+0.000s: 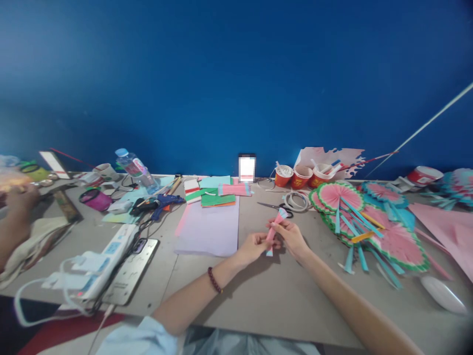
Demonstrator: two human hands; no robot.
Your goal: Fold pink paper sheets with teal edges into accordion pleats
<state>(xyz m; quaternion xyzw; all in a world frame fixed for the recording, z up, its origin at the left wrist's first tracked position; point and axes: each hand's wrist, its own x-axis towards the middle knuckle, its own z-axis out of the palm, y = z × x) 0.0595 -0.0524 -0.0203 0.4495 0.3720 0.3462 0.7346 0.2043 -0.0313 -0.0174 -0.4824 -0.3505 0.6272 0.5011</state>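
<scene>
Pink bunched-up paper (275, 228) with blue ends is over the tabletop (295, 301), pinched in the closed fingers of the left hand (254, 247) and right hand (293, 237), and could crumple if they squeeze hard or pop loose if they slip.

- A slim pink folded paper (276, 226) was tipped with pale blue at both ends.
- Its upper end was spread into a small fan; its lower end was left narrower.
- It was tilted, with the fanned end leaned to the right and away from the body.
- Its lower part was pinched by the left hand (257, 245), its upper part by the right hand (290, 235), and its middle was partly covered by fingers.
</scene>
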